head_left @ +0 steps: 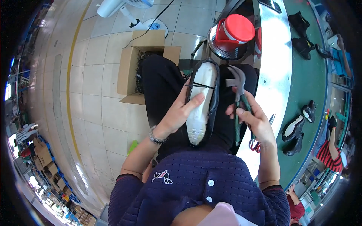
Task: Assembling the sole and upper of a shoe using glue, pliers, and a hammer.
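Observation:
My left hand (177, 115) grips a black shoe upper (214, 101) pulled over a last, with its underside facing up. The white bottom (201, 109) shows between the black edges, and a thin black strand crosses it near the far end. My left thumb presses on the white surface while the fingers go behind the shoe. To the right, my right hand (256, 118) is closed around the green handles of steel lasting pliers (238, 80). Their curved jaws point away from me, a little apart from the shoe. The shoe is above my lap.
An opened cardboard box (128, 71) with dark stuff inside stands left of my knees. Ahead is a red bucket (230, 34) on a round stool. A metal ledge (275, 64) runs along my right, beside a green conveyor belt (305, 75) carrying several black shoes. A white fan (124, 9) stands far ahead.

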Demonstrator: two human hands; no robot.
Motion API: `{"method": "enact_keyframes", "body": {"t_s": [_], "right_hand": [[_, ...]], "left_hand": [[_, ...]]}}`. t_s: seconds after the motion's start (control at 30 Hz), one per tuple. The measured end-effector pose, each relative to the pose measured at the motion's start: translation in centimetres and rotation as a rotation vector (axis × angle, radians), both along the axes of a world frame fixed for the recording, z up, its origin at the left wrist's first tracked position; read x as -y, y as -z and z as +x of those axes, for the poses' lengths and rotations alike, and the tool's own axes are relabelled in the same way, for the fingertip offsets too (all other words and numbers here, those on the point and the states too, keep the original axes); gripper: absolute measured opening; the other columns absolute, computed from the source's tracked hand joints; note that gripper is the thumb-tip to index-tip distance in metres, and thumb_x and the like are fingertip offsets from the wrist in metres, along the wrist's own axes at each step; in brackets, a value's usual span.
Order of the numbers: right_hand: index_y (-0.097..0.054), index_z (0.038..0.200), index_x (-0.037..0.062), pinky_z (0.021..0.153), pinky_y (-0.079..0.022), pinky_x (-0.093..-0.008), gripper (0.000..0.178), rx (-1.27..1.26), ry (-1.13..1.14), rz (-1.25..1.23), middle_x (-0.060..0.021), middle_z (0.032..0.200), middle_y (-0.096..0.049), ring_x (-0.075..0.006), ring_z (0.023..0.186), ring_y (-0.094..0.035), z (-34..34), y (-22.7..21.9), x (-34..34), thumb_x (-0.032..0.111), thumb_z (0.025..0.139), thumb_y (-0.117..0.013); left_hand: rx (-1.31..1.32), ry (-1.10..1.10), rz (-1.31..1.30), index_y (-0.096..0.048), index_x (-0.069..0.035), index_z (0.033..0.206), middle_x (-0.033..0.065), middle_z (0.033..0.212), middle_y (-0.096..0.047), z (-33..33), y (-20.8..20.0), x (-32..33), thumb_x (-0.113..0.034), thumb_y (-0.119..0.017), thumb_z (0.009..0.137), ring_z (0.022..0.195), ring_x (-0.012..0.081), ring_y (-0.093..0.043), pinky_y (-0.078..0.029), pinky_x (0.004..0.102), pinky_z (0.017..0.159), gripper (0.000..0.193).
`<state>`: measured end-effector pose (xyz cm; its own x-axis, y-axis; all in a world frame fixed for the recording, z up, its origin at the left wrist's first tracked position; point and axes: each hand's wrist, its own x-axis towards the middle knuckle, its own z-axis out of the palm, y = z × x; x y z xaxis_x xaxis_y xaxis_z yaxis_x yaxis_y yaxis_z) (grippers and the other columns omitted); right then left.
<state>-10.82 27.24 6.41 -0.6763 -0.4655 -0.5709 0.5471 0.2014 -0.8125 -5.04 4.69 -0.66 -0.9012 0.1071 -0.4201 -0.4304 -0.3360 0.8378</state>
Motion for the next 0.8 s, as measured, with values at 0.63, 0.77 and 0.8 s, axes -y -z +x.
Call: {"method": "enact_keyframes", "body": {"t_s": [0.63,0.77,0.8], "right_hand": [[-0.015,0.153,0.0123,0.077,-0.056,-0.0335,0.061,0.283,-0.172,0.095,-0.0089,0.093,-0.059,-0.0194,0.084,-0.063,-5.0,-1.8,5.5,0.009,0.1,-0.045],[-0.017,0.152,0.0107,0.066,-0.052,-0.027,0.058,0.069,-0.275,0.157,-0.0043,0.082,-0.053,-0.0122,0.068,-0.055,-4.2,-1.0,5.3,0.009,0.101,-0.044],[-0.017,0.152,0.0107,0.066,-0.052,-0.027,0.058,0.067,-0.277,0.159,-0.0043,0.082,-0.053,-0.0122,0.068,-0.055,-3.9,-0.7,5.2,0.009,0.101,-0.044]], "left_hand": [[-0.426,-0.268,-0.686,-0.061,0.0,0.114,0.0176,0.103,-0.065,-5.4,2.1,0.8,-0.015,-0.061,0.09,0.091,0.033,-0.064,-0.05,0.0375,0.079,0.028],[-0.508,-0.351,-0.77,-0.064,-0.003,0.109,0.016,0.092,-0.067,-5.5,2.1,0.4,-0.008,-0.059,0.091,0.081,0.0307,-0.066,-0.052,0.0357,0.072,0.02],[-0.508,-0.353,-0.769,-0.064,-0.003,0.109,0.016,0.092,-0.067,-5.5,2.1,0.3,-0.008,-0.059,0.091,0.081,0.0307,-0.066,-0.052,0.0357,0.072,0.02]]}}
